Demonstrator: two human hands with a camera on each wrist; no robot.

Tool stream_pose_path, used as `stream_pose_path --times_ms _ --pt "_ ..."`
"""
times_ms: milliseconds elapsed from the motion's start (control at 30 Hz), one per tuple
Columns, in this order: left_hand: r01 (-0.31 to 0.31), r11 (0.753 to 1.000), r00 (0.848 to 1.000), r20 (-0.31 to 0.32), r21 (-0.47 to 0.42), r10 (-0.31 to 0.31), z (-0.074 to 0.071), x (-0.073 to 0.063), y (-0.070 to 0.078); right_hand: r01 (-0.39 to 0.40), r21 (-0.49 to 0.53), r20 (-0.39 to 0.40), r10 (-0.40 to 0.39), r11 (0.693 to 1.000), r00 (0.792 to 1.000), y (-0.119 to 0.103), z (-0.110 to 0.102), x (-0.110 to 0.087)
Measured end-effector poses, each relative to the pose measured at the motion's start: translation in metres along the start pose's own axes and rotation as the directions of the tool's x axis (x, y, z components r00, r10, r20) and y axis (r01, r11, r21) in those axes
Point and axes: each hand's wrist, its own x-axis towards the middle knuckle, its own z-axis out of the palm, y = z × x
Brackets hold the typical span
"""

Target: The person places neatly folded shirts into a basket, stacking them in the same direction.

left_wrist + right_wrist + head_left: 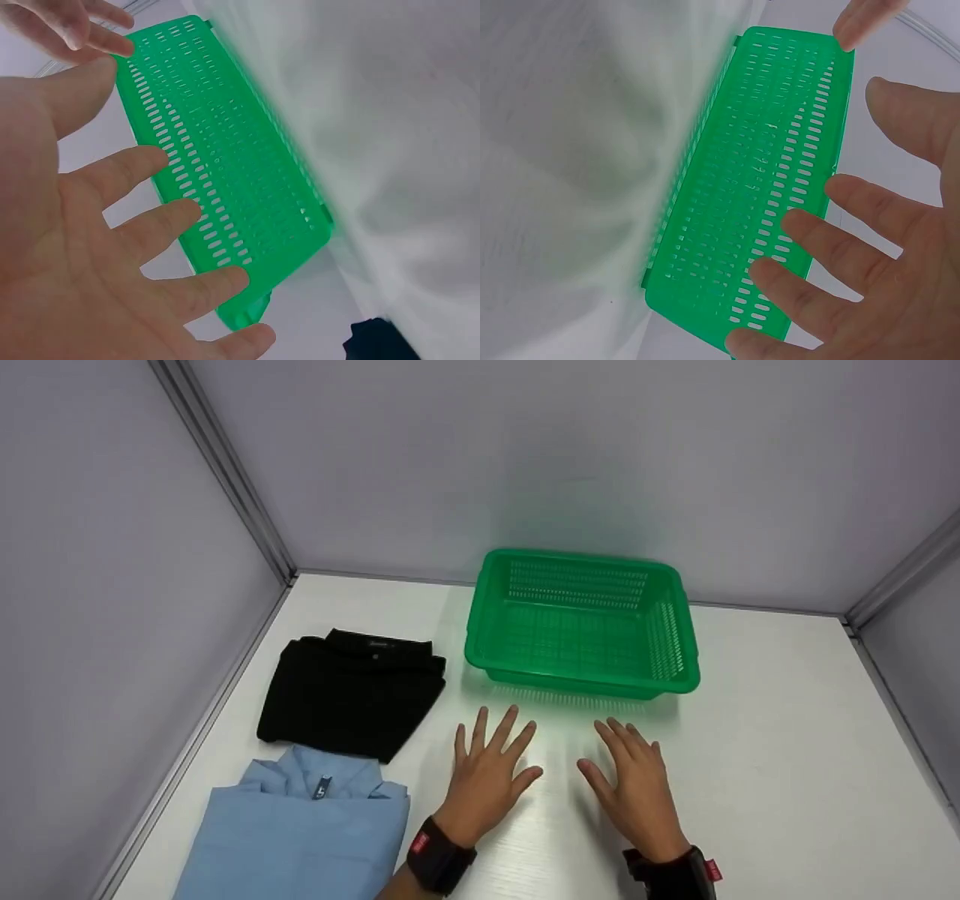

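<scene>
Both hands hover palm down over the white table in front of a green plastic basket [577, 682]. The left hand [486, 780] has its fingers spread and holds nothing. Fingers extended and thumb apart, the right hand [634, 787] is likewise bare. In the left wrist view the basket's slotted side [217, 150] shows beyond the left fingers, and the right wrist view has the same side [757, 172] past the right fingers. Left of the left hand lies a folded light blue collared shirt [300, 832]. Behind that shirt is a folded black garment [352, 697] with a neck label.
The basket stands near the back wall [570, 465], with no contents showing inside. Side walls with metal corner posts [225, 465] enclose the white table [780, 735] at left and right. Both wrists wear black straps [442, 855].
</scene>
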Motion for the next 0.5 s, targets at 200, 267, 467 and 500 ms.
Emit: stream_pose_path --times_ms 200,267,467,500 --pt "0.039 0.999 0.999 -0.032 -0.027 -0.04 -0.023 -0.014 -0.022 0.02 0.021 0.025 -0.02 1.0 0.999 -0.004 0.002 0.0" --pt "0.056 0.998 0.997 -0.057 -0.024 -0.058 -0.031 -0.021 -0.033 0.026 0.03 0.034 -0.027 0.999 0.999 -0.006 0.003 0.0" --pt "0.17 0.985 0.98 -0.102 -0.02 -0.171 -0.054 -0.046 -0.075 0.029 0.054 0.041 -0.032 0.998 0.999 -0.011 0.003 -0.002" --pt "0.194 0.981 0.976 -0.101 -0.022 -0.195 -0.058 -0.051 -0.083 0.031 0.057 0.042 -0.034 0.998 0.999 -0.011 0.002 -0.003"
